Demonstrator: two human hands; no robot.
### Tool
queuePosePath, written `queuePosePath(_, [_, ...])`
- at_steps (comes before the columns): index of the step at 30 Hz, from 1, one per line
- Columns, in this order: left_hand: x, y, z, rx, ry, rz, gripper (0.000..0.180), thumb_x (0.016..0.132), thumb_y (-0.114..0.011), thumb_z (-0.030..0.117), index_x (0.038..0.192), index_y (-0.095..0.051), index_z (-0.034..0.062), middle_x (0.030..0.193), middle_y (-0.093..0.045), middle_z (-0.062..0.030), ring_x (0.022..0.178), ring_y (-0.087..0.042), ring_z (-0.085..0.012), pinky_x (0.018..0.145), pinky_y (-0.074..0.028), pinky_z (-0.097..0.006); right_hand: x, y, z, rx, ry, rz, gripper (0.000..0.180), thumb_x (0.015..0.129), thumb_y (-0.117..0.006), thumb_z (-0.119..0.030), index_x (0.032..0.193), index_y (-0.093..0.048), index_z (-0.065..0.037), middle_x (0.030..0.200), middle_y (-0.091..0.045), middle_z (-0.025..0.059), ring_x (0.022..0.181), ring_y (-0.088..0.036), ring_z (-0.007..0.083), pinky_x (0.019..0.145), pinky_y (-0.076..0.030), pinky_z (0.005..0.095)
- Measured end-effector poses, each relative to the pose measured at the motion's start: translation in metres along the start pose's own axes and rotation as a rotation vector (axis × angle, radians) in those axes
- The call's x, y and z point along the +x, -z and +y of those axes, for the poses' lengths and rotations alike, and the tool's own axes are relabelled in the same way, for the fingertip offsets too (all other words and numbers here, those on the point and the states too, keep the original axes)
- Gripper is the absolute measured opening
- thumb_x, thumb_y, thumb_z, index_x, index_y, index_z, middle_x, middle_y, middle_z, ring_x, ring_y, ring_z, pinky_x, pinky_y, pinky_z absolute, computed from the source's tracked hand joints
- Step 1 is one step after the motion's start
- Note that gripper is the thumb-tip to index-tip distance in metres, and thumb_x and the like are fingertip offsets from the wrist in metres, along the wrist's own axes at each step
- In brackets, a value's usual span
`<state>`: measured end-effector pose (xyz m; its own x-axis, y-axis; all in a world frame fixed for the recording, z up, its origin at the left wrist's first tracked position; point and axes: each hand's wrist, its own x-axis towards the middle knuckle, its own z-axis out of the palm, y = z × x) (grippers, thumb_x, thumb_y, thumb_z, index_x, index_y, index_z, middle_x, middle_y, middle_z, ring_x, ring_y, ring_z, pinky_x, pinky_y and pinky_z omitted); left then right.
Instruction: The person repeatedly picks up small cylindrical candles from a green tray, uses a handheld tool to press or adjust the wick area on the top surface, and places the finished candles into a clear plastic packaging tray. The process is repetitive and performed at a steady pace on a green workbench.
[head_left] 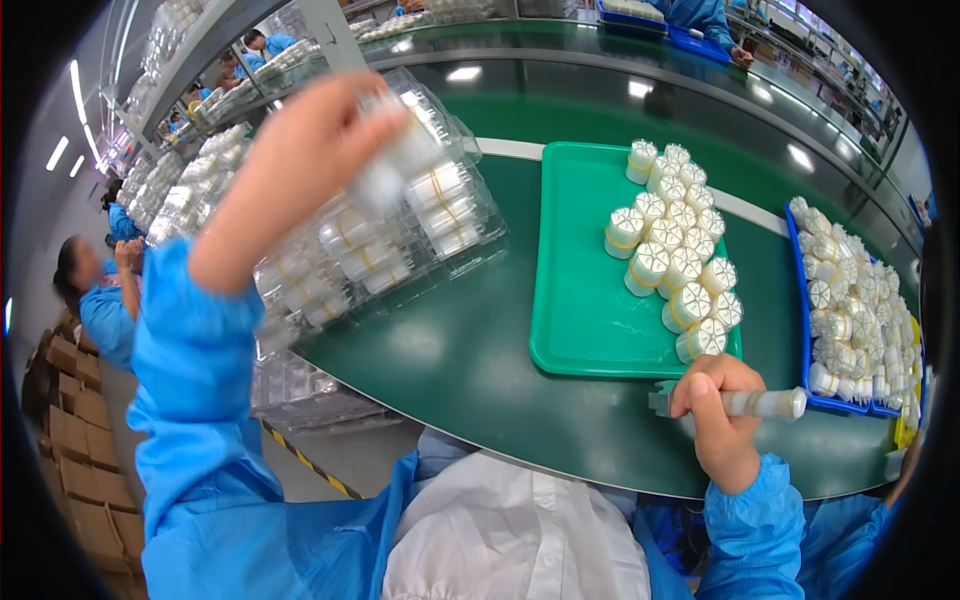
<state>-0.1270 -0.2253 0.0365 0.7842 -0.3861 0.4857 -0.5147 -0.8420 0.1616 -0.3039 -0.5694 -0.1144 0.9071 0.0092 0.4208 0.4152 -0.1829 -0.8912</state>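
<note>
At far left, brown cardboard boxes stand in a row on the floor, what they hold too unclear to tell. Clear plastic trays are piled at the left end of the green desk, their compartments filled with white banded rolls, several with a yellowish band around the middle. Over the upper part of this pile is the left hand, blurred, its thumb and fingers closed on a whitish piece too smeared to make out. Right of the desk's middle lies a green tray, its lower rim near the desk's near edge; white cylinders with yellow bands and spoked tops stand close together in its right half, while its left half is bare. Just below the tray's lower right corner, above the desk's near edge, the right hand grips a pale tube lying crosswise, a greyish end piece jutting out to the left. Toward the desk's right end, blue trays carry a jumbled heap of white pieces, with a yellow container at their right side.
</note>
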Motion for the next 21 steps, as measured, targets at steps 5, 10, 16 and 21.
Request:
queuePosePath(5, [0.122, -0.002, -0.090, 0.500, 0.026, 0.068, 0.054, 0.093, -0.059, 0.046, 0.120, -0.062, -0.0006, 0.101, -0.069, -0.0229, 0.097, -0.067, -0.0380, 0.085, -0.052, -0.046, 0.002, 0.001, -0.002, -0.005, -0.042, -0.021, 0.025, 0.093, -0.058, -0.005, 0.069, -0.050, -0.003, 0.064, -0.062, 0.0079, 0.056, -0.057, 0.0147, 0.052, -0.046, 0.0295])
queuePosePath(10, [0.169, -0.043, -0.109, 0.702, 0.104, -0.233, 0.045, 0.090, -0.063, 0.038, 0.114, -0.067, -0.0004, 0.105, -0.069, -0.0237, 0.103, -0.065, -0.0411, 0.089, -0.053, -0.048, 0.002, 0.005, -0.003, -0.061, -0.023, -0.039, 0.023, 0.092, -0.060, -0.007, 0.071, -0.051, -0.004, 0.064, -0.062, 0.0072, 0.055, -0.058, 0.0156, 0.051, -0.046, 0.0302])
queuePosePath(16, [0.182, -0.094, -0.108, 0.902, 0.040, -0.447, 0.040, 0.093, -0.059, 0.034, 0.108, -0.070, -0.0010, 0.110, -0.067, -0.0228, 0.099, -0.066, -0.0413, 0.086, -0.053, -0.050, 0.004, 0.009, -0.003, -0.125, 0.017, -0.038, 0.022, 0.090, -0.062, -0.006, 0.071, -0.052, -0.005, 0.064, -0.061, 0.0060, 0.052, -0.056, 0.0168, 0.048, -0.043, 0.0309])
queuePosePath(21, [0.183, -0.088, -0.150, 0.787, -0.145, -0.213, 0.027, 0.092, -0.051, 0.017, 0.099, -0.073, 0.0037, 0.103, -0.070, -0.0194, 0.098, -0.067, -0.0408, 0.084, -0.054, -0.050, 0.003, 0.005, -0.004, -0.162, 0.088, -0.031, 0.023, 0.088, -0.066, -0.004, 0.069, -0.051, -0.005, 0.063, -0.059, 0.0066, 0.050, -0.053, 0.0187, 0.046, -0.039, 0.0327])
